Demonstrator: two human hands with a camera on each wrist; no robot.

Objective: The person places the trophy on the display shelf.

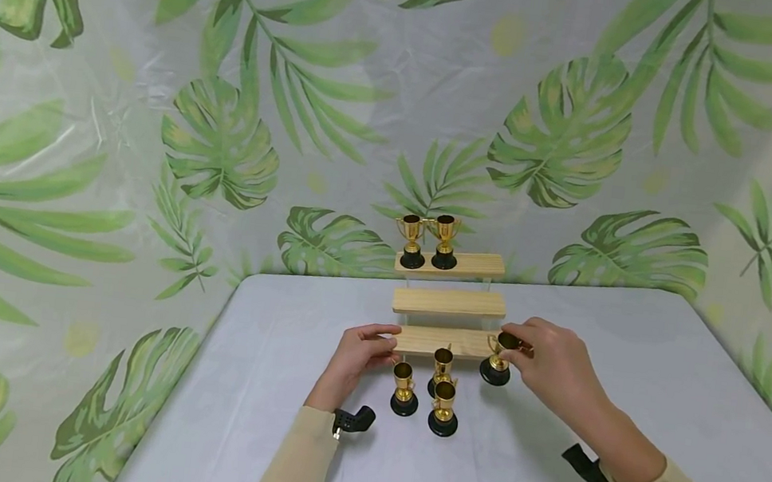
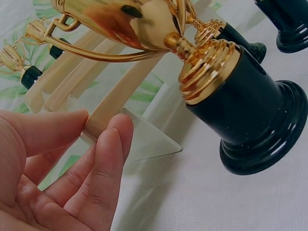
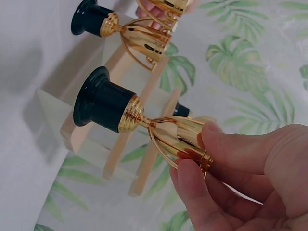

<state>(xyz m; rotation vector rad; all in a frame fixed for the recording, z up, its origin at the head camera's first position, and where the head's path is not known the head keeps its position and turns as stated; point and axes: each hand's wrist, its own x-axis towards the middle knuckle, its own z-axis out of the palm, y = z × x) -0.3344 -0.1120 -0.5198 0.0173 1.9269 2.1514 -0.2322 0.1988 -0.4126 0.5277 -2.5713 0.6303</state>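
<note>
My right hand [image 1: 555,364] pinches a small gold trophy cup [image 3: 175,137] near its rim, thumb on one side and fingers on the other. The cup's black round base [image 1: 494,372] hangs by the right end of the lowest wooden board [image 1: 446,342] of a three-step display stand. At the board's left end, my left hand [image 1: 359,357] grips the wood between thumb and fingertips, shown close in the left wrist view [image 2: 101,120]. Two trophies, a left one [image 1: 413,244] and a right one [image 1: 445,244], stand on the top board.
Three more trophies stand on the white-covered table in front of the stand: one at left [image 1: 403,392], one close to the lowest board [image 1: 442,363], one nearest me [image 1: 443,413]. The middle board [image 1: 449,303] is bare. Behind rises a leaf-printed sheet [image 1: 340,147].
</note>
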